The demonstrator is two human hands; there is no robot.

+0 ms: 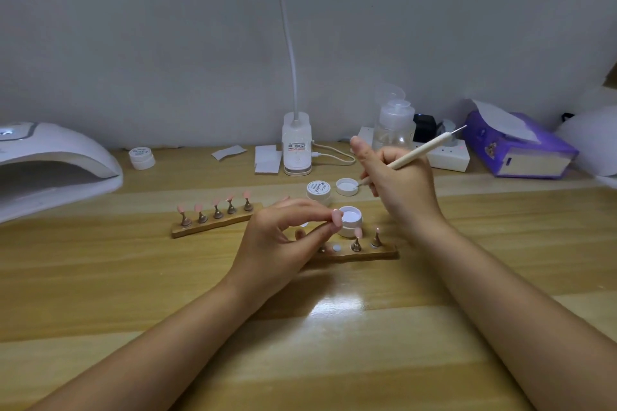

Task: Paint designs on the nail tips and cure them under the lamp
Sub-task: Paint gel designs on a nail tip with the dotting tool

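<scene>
The left hand [283, 233] pinches a pale pink nail tip [337, 217] between thumb and curled fingers, just at nine o'clock of the open white round gel jar [350, 220]. The right hand [400, 183] grips a slim cream dotting pen [414, 153], its lower end touching the loose white jar lid [347, 186] at twelve o'clock of that jar. Five pink tips stand on the far wooden holder strip [213, 227]; the near wooden strip [364, 252] sits partly under the left hand. The white domed curing lamp [56, 170] rests far out at nine o'clock.

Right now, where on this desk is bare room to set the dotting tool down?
Bare wood lies near the front edge of the desk, between the forearms, and left of the far nail stand, below the curing lamp. Crowded: around the open jar and the back wall.
</scene>
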